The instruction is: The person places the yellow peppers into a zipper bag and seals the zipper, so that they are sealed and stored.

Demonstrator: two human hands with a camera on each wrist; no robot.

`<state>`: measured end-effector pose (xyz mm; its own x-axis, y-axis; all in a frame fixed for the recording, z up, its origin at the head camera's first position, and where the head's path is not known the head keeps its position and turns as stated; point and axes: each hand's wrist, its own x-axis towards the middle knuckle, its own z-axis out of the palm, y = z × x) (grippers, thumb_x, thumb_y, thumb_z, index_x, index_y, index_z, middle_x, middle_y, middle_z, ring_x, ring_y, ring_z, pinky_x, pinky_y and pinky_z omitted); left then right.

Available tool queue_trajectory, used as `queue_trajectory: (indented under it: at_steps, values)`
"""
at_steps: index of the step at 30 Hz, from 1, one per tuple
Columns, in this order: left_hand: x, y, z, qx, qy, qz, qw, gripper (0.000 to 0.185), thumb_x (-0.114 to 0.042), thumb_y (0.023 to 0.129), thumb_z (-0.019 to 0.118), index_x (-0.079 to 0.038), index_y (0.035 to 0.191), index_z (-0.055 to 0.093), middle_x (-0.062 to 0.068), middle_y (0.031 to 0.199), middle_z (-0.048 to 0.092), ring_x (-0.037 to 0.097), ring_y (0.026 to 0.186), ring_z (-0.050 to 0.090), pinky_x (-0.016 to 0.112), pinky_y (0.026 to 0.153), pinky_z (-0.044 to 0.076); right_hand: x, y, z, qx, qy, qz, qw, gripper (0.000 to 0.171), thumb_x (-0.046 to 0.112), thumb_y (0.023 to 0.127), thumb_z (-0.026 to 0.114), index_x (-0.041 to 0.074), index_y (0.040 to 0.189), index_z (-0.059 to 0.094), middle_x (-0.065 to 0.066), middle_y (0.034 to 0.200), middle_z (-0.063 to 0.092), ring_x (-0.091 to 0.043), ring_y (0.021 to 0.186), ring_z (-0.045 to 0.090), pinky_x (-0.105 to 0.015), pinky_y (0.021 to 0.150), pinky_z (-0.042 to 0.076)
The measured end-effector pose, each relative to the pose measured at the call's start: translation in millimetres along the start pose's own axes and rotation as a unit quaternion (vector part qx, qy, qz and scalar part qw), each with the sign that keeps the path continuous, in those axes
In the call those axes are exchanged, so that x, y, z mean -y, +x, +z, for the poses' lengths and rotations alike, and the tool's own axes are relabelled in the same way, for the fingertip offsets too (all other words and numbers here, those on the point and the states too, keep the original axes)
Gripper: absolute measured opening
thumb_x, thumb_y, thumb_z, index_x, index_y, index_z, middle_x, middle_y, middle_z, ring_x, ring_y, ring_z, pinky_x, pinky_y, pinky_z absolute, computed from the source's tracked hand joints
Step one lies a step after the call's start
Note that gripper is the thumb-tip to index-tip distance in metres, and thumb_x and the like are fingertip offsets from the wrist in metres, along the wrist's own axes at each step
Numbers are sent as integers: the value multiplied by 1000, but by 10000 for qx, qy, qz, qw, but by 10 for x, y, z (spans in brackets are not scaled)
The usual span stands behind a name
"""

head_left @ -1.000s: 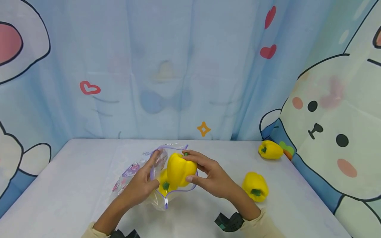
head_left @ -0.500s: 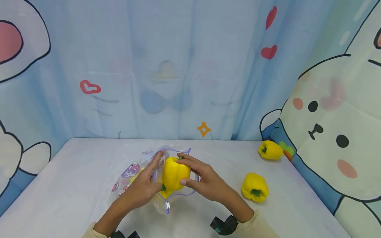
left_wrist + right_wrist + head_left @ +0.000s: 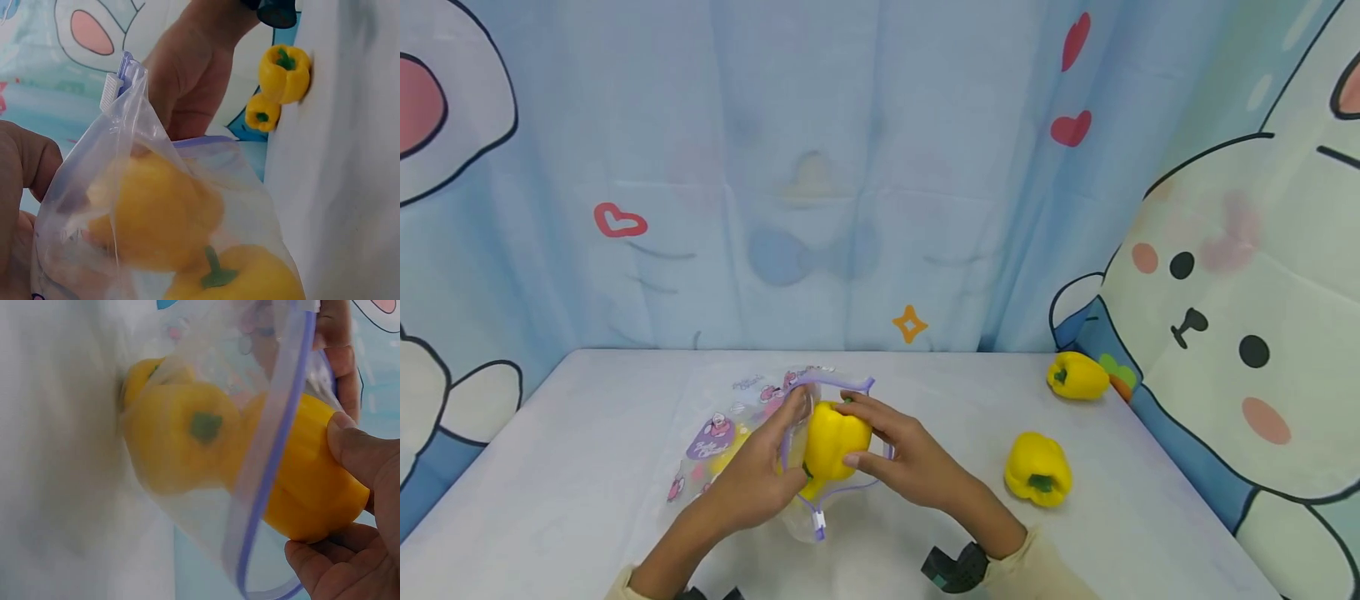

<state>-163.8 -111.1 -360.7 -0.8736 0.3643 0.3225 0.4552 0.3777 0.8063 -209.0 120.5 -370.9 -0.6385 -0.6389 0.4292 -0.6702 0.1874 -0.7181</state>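
A clear zip bag with a purple rim and printed pictures lies tilted on the table, its mouth towards the right. My left hand grips the bag by its rim, thumb in front and fingers behind. Between the thumb and fingers of my right hand is a yellow bell pepper, partly inside the mouth. Deeper in the bag, the right wrist view shows more yellow peppers, one with its green stem facing out. A white slider sits at the rim's near end.
Two loose yellow bell peppers lie on the table's right side: one nearer pepper and one farther pepper by the back right edge. A light blue curtain with cartoon prints hangs behind the white table.
My right hand has moved left and slightly down with its pepper, which now sits farther into the bag's mouth. The left hand keeps hold of the rim. The loose peppers stay put.
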Motion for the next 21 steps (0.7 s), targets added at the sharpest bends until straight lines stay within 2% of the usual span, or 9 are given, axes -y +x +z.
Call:
queue_trajectory:
  at_steps: [11,15,21]
  values:
    - [-48,-23,-30,-60,-23,-33,10000,89,6,78,60,0,154,14,7,158,22,27,143,24,47,111,20,-46,6,75,0,35,136,9999,51,13,91,67,6,139,52,-11,150,39,-30,139,33,-40,106,36]
    - [-51,-22,-55,-120,14,67,9999,88,7,78,59,0,154,15,9,158,21,29,144,22,49,111,19,-52,4,69,6,-344,219,9992,53,18,90,69,10,139,52,-8,151,39,-28,139,34,-44,108,35]
    - [-65,-22,-106,-132,-324,160,9993,86,10,79,55,3,153,13,14,159,16,36,144,16,49,108,22,-28,5,29,-20,-761,264,9968,55,18,89,70,11,140,51,-4,152,38,-24,140,33,-45,110,32]
